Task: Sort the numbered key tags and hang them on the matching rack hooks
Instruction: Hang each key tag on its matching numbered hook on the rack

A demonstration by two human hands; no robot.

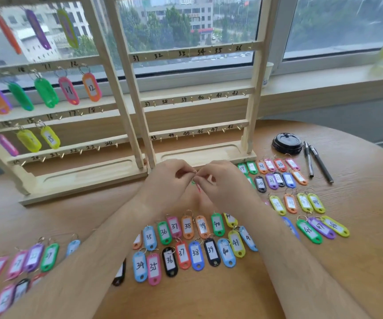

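Two wooden racks stood side by side on the far part of the tabletop (358, 261). The left rack (82, 178) carried hanging tags, among them tag 11 (69, 90) and tag 12 (91, 87). The right rack (186, 155) had hooks numbered 31 to 48. Two pens (321, 165) and one black lid (286, 143) lay far right. Key tags (182, 254) lay in two near rows between the forearms, with more groups left and right. The left hand (176, 178) and right hand (220, 180) met just before the racks, fingers curled, both pinching one metal ring (195, 172). Slivers of green and pink tag showed beneath it, mostly hidden.
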